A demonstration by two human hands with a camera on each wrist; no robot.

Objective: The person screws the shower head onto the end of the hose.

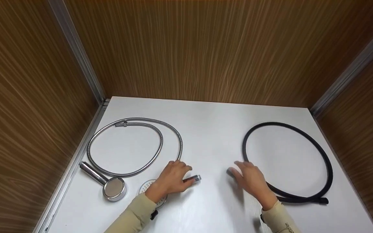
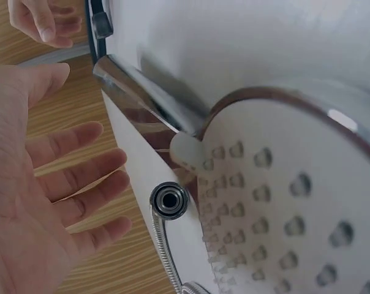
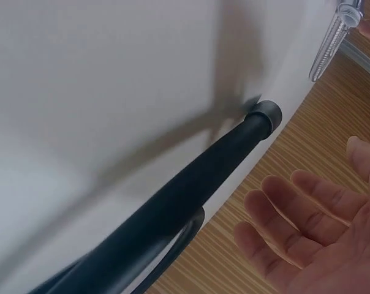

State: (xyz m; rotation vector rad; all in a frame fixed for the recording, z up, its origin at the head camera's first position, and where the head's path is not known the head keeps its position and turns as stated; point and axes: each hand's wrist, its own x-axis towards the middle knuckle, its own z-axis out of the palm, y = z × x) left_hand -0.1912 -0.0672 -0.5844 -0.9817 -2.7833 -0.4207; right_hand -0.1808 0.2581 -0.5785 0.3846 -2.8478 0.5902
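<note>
left hand [image 1: 173, 176], right hand [image 1: 253, 181] spread | white-faced shower head [image 2: 271, 184] likely slick, grip handle [image 2: 142, 95] | black hose [image 3: 179, 196] likely springy, hold end [image 3: 269, 116]

A black hose [image 3: 166, 220] slants from the lower left to a ringed end [image 3: 269, 116] right of centre, its shadow [image 3: 173, 135] crossing the white tabletop [image 3: 81, 73]. At lower right, the right hand [image 3: 338, 245], fingers loosely bent, appears apart from it before wood-grained panelling [image 3: 320, 122]. A ribbed silvery tube [image 3: 332, 46] shows upper right.

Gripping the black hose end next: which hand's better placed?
Probably the right hand: it's beside the black hose end, holding nothing. The left hand is farther off, by the perforated shower head.
</note>
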